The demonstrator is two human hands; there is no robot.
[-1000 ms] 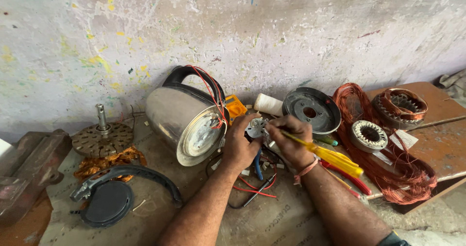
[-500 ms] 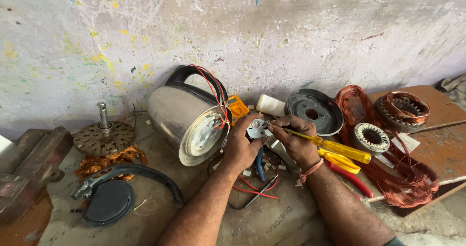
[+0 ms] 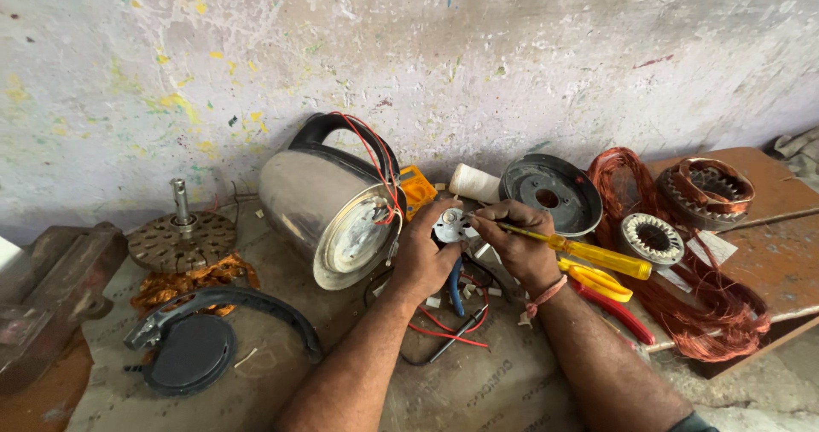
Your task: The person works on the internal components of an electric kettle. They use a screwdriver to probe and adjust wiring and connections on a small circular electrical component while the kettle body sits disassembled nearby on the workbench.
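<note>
My left hand (image 3: 424,258) grips a small round white part (image 3: 450,225) just right of a steel electric kettle (image 3: 327,203) lying on its side with its open base facing me. Red wires (image 3: 381,166) loop from the kettle's base over its black handle. My right hand (image 3: 522,246) holds a yellow-handled screwdriver (image 3: 589,253), its tip pressed against the white part. Red and black loose wires (image 3: 447,323) lie on the floor under both hands.
A black kettle base plate with handle piece (image 3: 192,347) lies at left, near a perforated metal rotor with shaft (image 3: 182,236). At right are a black round cover (image 3: 550,193), copper wire coils (image 3: 712,313), two stators (image 3: 653,237), yellow-handled scissors (image 3: 597,280), a white spool (image 3: 474,182), and a wooden board (image 3: 781,261).
The screwdriver's handle has swung up and a little right as my right hand works its tip on the white part. My left hand keeps its hold; the view has shifted slightly.
</note>
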